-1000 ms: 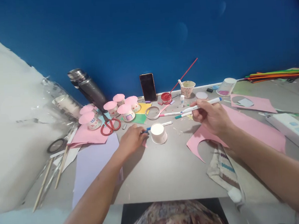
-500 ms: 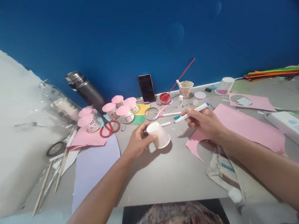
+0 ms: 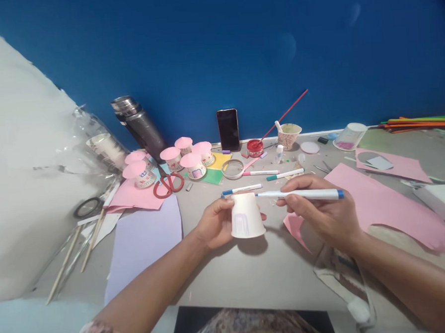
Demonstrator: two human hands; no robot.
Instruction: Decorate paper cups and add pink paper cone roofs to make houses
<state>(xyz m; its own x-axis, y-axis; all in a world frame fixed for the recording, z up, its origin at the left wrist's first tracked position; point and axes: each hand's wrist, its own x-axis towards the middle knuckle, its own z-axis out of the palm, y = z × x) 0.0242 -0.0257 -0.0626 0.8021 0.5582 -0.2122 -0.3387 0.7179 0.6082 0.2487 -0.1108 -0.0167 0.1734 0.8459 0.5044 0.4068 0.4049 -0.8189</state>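
Observation:
My left hand (image 3: 216,225) grips a white paper cup (image 3: 252,217), turned upside down just above the table. A pale purple door-like shape is drawn on the cup's side near its rim. In my right hand (image 3: 324,211) is a white marker with blue ends (image 3: 302,195), held level, its tip at or very near the cup's upper right side. Behind the cup lies a blue-capped marker (image 3: 242,189). Farther back, a pink marker (image 3: 262,173) and a green-capped marker (image 3: 284,174) lie beside a roll of tape (image 3: 233,169).
Several decorated cups with pink paper tops (image 3: 193,160) stand at back left, near red-handled scissors (image 3: 169,184) and a dark flask (image 3: 138,123). A phone (image 3: 228,130) leans on the wall. Purple paper (image 3: 144,245) lies left, pink paper (image 3: 389,207) right, a power strip (image 3: 441,204) beyond.
My left hand has turned the cup upright on its rim side, bringing the purple drawing into view. My right hand has brought the marker level and up to the cup.

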